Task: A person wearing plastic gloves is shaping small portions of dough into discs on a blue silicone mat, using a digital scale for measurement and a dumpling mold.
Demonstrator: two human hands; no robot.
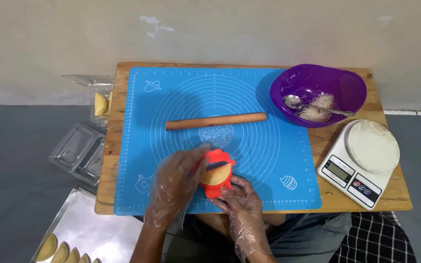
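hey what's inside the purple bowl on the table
The purple bowl holds a metal spoon lying across a small heap of pale shredded filling. Whatever sits beneath the filling and the spoon is covered, so it cannot be seen.

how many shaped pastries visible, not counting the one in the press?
5. Four half-moon pastries in a row on the metal tray, bottom left; one in the clear container left of the table. More may lie below the frame edge.
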